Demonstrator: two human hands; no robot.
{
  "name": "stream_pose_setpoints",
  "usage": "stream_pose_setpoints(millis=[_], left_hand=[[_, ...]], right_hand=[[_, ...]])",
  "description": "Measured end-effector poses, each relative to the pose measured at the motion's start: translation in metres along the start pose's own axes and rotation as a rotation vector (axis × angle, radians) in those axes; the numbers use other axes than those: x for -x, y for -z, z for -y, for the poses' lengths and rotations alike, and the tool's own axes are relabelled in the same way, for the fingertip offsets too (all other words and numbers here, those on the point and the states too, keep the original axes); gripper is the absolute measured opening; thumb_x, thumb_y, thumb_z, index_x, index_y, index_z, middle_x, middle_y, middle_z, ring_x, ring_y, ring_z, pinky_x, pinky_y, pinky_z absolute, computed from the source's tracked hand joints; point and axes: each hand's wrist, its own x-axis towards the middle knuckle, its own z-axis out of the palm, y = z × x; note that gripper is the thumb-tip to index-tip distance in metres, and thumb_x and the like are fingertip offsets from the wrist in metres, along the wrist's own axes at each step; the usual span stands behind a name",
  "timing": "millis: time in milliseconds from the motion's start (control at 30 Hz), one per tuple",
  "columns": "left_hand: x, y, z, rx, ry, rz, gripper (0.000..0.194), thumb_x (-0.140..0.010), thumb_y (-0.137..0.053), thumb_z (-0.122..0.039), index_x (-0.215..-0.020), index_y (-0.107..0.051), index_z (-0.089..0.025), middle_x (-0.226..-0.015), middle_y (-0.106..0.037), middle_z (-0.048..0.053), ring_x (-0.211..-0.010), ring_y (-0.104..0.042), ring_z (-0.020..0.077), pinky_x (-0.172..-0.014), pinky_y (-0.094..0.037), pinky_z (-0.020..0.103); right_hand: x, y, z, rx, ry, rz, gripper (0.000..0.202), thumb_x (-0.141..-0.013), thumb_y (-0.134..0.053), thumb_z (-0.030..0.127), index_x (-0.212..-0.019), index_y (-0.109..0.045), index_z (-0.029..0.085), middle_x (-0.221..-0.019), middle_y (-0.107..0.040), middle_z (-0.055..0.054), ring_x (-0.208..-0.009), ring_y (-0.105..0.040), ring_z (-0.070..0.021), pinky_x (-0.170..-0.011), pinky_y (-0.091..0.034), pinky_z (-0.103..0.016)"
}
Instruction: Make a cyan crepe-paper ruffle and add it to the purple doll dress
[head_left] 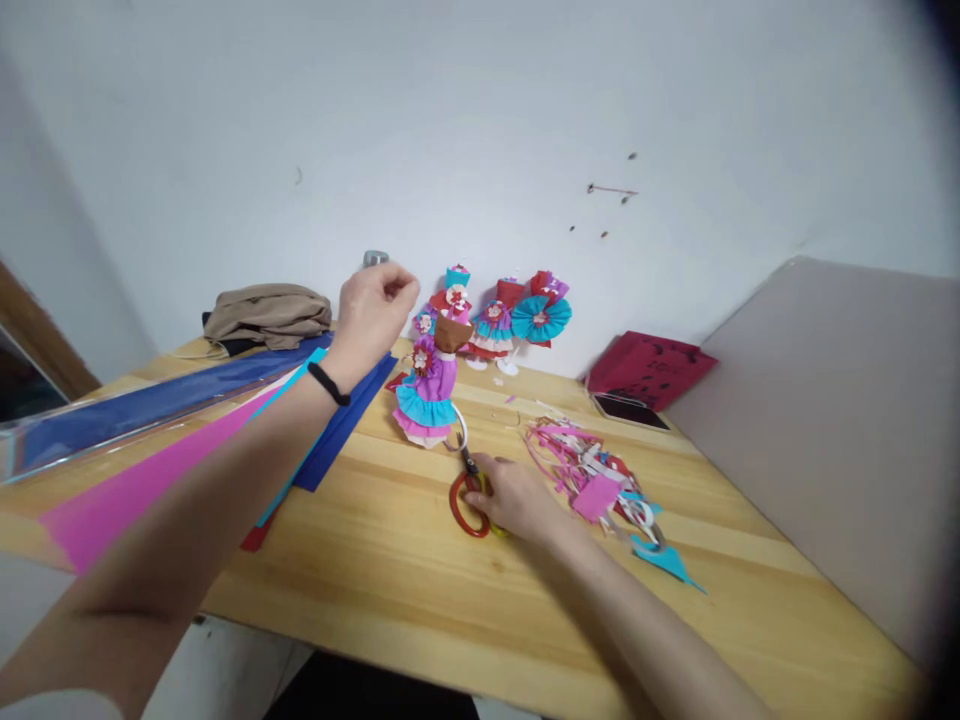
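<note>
My left hand (375, 312), a black band at its wrist, is raised above the back of the table with its fingertips pinched together. I cannot make out anything between them. My right hand (514, 493) grips the scissors (461, 508) by their red and yellow handles, low over the tabletop. Just beyond the blades stands a small paper dress (427, 395) with a brown top, purple skirt, and blue and pink ruffles. A flower with a pale centre (423, 357) sits on its left side. A white ring-like base (460, 428) shows at its lower right edge.
More paper dresses (495, 315) stand by the wall, one with a blue pleated fan (541, 318). Paper scraps (592, 470) lie right, before a phone (631, 411) and a dark red bag (649, 368). Pink paper (142, 468), blue sheets (341, 432) and brown cloth (268, 314) lie left.
</note>
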Motion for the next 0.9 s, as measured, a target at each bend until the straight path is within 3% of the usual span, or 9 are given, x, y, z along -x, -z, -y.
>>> stream_pose_setpoints(millis=[167,267,367,467,567,700,900], left_hand=[[-0.015,-0.022,-0.021,-0.14,-0.009,0.103,0.016,-0.079,-0.071,-0.026,-0.067,-0.068,-0.016,-0.066,-0.061,0.003,-0.082,-0.064,0.0227,-0.092,-0.046,0.038],[-0.03,-0.041,-0.023,-0.143,0.038,0.092,0.034,-0.072,-0.079,-0.027,-0.05,-0.055,-0.017,-0.058,-0.053,0.003,-0.098,-0.064,0.0306,-0.101,-0.042,0.045],[-0.046,-0.056,-0.023,-0.111,0.041,0.162,0.043,-0.06,-0.088,-0.021,-0.046,-0.047,-0.017,-0.063,-0.055,0.005,-0.115,-0.059,0.037,-0.11,-0.036,0.05],[-0.053,-0.064,-0.026,-0.233,0.036,0.273,0.042,-0.063,-0.087,-0.019,-0.05,-0.047,-0.015,-0.077,-0.062,0.009,-0.124,-0.055,0.0406,-0.114,-0.032,0.055],[-0.055,-0.064,-0.03,-0.35,0.033,0.378,0.035,-0.071,-0.08,-0.015,-0.055,-0.049,-0.012,-0.09,-0.066,0.011,-0.13,-0.053,0.0393,-0.113,-0.033,0.056],[-0.062,-0.056,-0.035,-0.455,0.0,0.469,0.025,-0.073,-0.073,-0.009,-0.056,-0.056,-0.006,-0.089,-0.071,0.011,-0.129,-0.056,0.0388,-0.108,-0.039,0.056],[-0.075,-0.041,-0.04,-0.653,-0.205,0.649,0.018,-0.077,-0.071,-0.012,-0.072,-0.071,0.005,-0.084,-0.077,0.011,-0.102,-0.071,0.0291,-0.097,-0.05,0.046]], right_hand=[[-0.002,-0.007,0.002,0.086,-0.006,0.022,0.038,-0.081,-0.061,0.027,-0.118,-0.064,0.017,-0.104,-0.074,-0.014,-0.09,-0.07,-0.0272,-0.066,-0.039,-0.029],[-0.001,-0.007,0.003,0.121,0.005,0.04,0.034,-0.083,-0.057,0.024,-0.116,-0.064,0.018,-0.098,-0.076,-0.014,-0.087,-0.071,-0.0282,-0.063,-0.037,-0.03],[0.003,-0.009,0.002,0.127,0.002,0.037,0.034,-0.086,-0.052,0.021,-0.117,-0.064,0.017,-0.097,-0.076,-0.016,-0.086,-0.072,-0.0296,-0.062,-0.036,-0.031],[0.008,-0.01,-0.004,0.098,-0.014,0.023,0.035,-0.087,-0.048,0.018,-0.118,-0.064,0.016,-0.099,-0.076,-0.018,-0.086,-0.072,-0.0297,-0.062,-0.036,-0.031],[0.013,-0.008,-0.012,0.042,-0.017,0.029,0.036,-0.086,-0.049,0.018,-0.119,-0.064,0.017,-0.096,-0.076,-0.017,-0.084,-0.072,-0.0277,-0.062,-0.037,-0.03],[0.015,-0.004,-0.024,-0.055,-0.004,0.047,0.043,-0.085,-0.054,0.021,-0.127,-0.062,0.018,-0.091,-0.076,-0.011,-0.08,-0.07,-0.023,-0.063,-0.039,-0.027],[0.017,0.001,-0.042,-0.259,0.002,0.069,0.044,-0.084,-0.055,0.024,-0.126,-0.062,0.013,-0.075,-0.07,-0.005,-0.061,-0.061,-0.0166,-0.057,-0.04,-0.026]])
